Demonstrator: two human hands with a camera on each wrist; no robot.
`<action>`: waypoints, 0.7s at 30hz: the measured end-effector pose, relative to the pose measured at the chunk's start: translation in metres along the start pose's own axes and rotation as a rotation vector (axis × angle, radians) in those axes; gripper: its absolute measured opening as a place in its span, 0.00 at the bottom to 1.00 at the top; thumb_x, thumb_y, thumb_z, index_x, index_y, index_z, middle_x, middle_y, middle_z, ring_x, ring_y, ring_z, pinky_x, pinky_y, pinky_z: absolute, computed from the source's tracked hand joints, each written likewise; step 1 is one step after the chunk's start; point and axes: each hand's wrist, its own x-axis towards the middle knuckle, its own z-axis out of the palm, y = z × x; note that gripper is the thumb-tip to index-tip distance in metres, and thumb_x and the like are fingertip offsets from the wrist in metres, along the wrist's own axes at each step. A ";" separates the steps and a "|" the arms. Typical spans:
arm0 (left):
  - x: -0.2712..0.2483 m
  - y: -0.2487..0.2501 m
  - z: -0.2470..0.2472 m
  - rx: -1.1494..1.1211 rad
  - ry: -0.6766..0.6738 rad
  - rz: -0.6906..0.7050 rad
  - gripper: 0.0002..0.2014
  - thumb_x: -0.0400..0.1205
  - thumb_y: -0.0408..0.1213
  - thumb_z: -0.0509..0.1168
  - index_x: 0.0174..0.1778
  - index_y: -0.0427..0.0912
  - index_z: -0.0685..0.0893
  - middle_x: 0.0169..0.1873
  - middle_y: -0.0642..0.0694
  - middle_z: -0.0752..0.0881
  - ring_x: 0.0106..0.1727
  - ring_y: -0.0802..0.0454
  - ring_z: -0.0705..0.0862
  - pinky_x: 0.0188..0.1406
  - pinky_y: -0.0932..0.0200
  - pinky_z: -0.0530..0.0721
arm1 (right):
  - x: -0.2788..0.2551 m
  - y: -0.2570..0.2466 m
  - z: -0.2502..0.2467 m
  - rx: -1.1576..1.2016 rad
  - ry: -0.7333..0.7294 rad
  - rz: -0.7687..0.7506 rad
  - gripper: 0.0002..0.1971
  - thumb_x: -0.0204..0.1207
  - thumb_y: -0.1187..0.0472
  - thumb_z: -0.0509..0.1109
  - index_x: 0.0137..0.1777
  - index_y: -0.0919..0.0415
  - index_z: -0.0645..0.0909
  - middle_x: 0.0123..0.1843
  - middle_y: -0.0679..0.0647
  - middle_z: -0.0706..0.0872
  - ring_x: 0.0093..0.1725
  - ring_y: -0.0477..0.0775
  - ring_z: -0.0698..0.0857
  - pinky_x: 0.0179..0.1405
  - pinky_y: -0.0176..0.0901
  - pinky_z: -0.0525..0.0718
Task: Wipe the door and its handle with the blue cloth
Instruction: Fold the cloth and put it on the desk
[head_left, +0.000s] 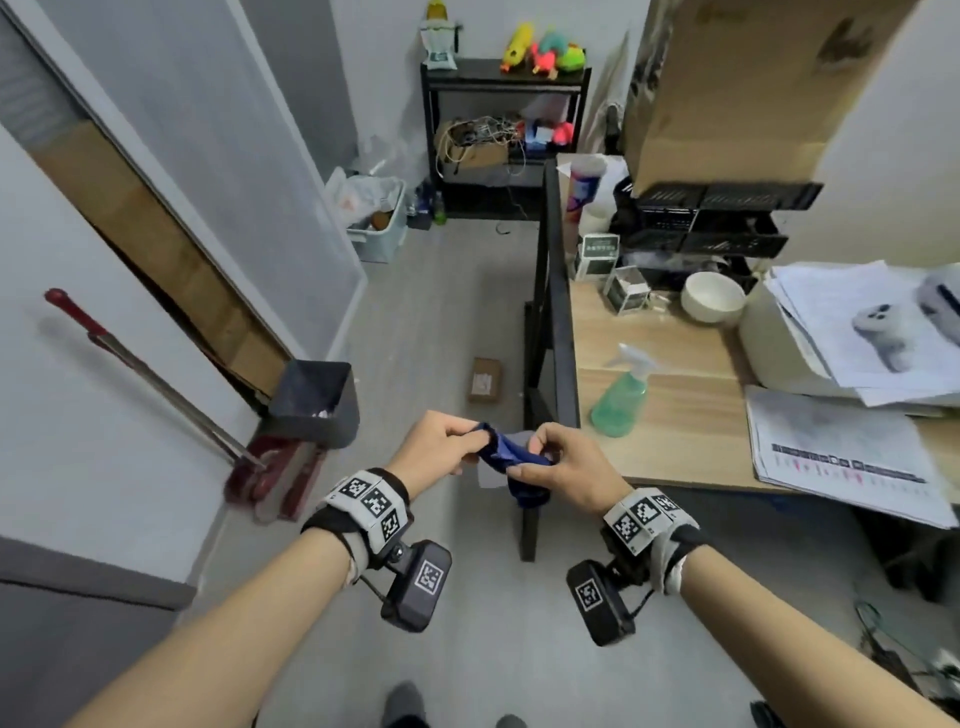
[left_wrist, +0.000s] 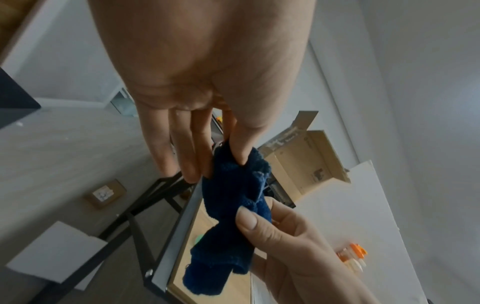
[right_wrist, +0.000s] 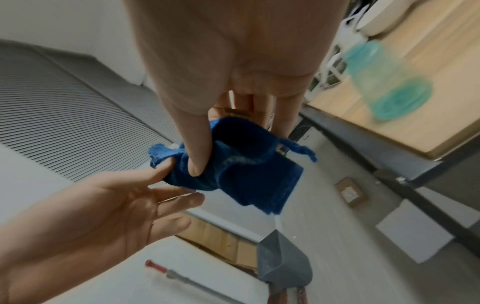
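The blue cloth (head_left: 511, 462) hangs bunched between both hands at waist height, above the floor by the table corner. My left hand (head_left: 470, 441) pinches its upper left end with thumb and fingertips. My right hand (head_left: 527, 454) pinches the lower right part, and the tail dangles below. In the left wrist view the cloth (left_wrist: 233, 197) runs from my left hand (left_wrist: 223, 164) down to my right hand (left_wrist: 259, 222). In the right wrist view my thumb presses into the cloth (right_wrist: 246, 174), and my left hand (right_wrist: 161, 174) holds a corner. A tall grey panel (head_left: 208, 156) stands on the left; no door handle is in view.
A wooden table (head_left: 675, 441) on my right holds a green spray bottle (head_left: 621, 400), a white bowl (head_left: 714, 299) and papers. A black bin (head_left: 314, 402) and a red mop (head_left: 156, 384) stand by the left wall. A small cardboard box (head_left: 484, 381) lies on the floor ahead.
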 end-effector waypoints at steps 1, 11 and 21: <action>0.010 0.001 0.013 0.004 -0.020 0.002 0.06 0.84 0.37 0.69 0.47 0.50 0.91 0.38 0.50 0.92 0.38 0.59 0.89 0.34 0.63 0.83 | -0.002 0.011 -0.012 0.006 0.025 0.017 0.16 0.68 0.65 0.85 0.40 0.67 0.78 0.35 0.51 0.83 0.33 0.42 0.80 0.37 0.37 0.79; 0.107 -0.002 0.120 0.138 -0.229 -0.011 0.13 0.81 0.38 0.70 0.37 0.32 0.90 0.31 0.43 0.79 0.33 0.51 0.75 0.31 0.65 0.74 | -0.004 0.104 -0.100 -0.015 0.162 0.179 0.08 0.77 0.69 0.76 0.46 0.54 0.86 0.42 0.49 0.91 0.44 0.50 0.89 0.53 0.50 0.87; 0.164 0.005 0.211 0.018 -0.332 -0.109 0.13 0.81 0.29 0.63 0.30 0.41 0.75 0.27 0.44 0.71 0.33 0.52 0.69 0.33 0.57 0.64 | 0.004 0.166 -0.166 -0.019 0.233 0.276 0.04 0.78 0.68 0.76 0.43 0.61 0.86 0.40 0.51 0.88 0.38 0.43 0.83 0.44 0.34 0.81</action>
